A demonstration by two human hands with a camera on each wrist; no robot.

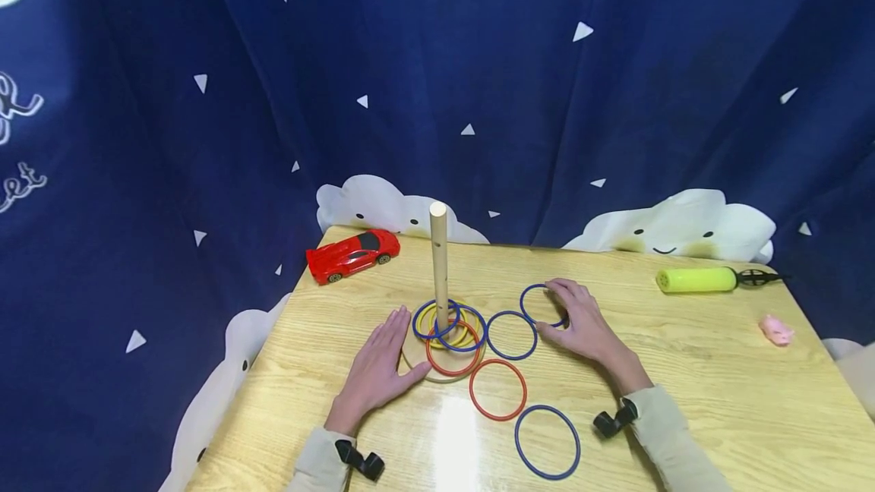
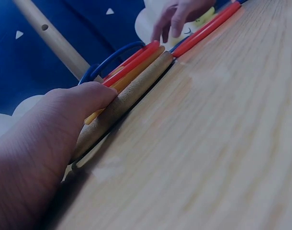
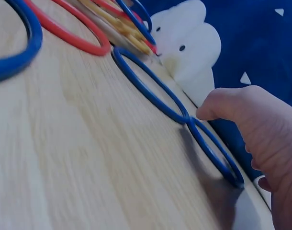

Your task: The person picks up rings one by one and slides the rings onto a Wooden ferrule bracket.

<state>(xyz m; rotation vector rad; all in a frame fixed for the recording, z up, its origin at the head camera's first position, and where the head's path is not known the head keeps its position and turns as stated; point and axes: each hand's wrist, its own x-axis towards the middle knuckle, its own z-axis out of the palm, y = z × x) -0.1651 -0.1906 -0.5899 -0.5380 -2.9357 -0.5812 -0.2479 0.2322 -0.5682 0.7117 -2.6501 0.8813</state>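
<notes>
A wooden post (image 1: 440,264) stands upright on a round wooden base (image 1: 415,355). Yellow rings (image 3: 127,28), two blue ones and a red ring (image 1: 453,374) lie piled at its foot. My left hand (image 1: 374,370) rests against the base's left side, fingers straight, thumb (image 2: 100,93) on the near edge. Over a blue ring (image 1: 522,300) at the right is my right hand (image 1: 581,329), thumb and fingers spread apart across it. In the right wrist view its thumb (image 3: 218,103) shows above the ring; the other fingertips are hidden there.
Beside that ring lies another blue ring (image 1: 511,358). Nearer me are a loose red ring (image 1: 497,419) and a blue ring (image 1: 516,439). A red toy car (image 1: 352,255) sits back left; a yellow-green pump (image 1: 697,280) and a small pink object (image 1: 776,330) are at the right.
</notes>
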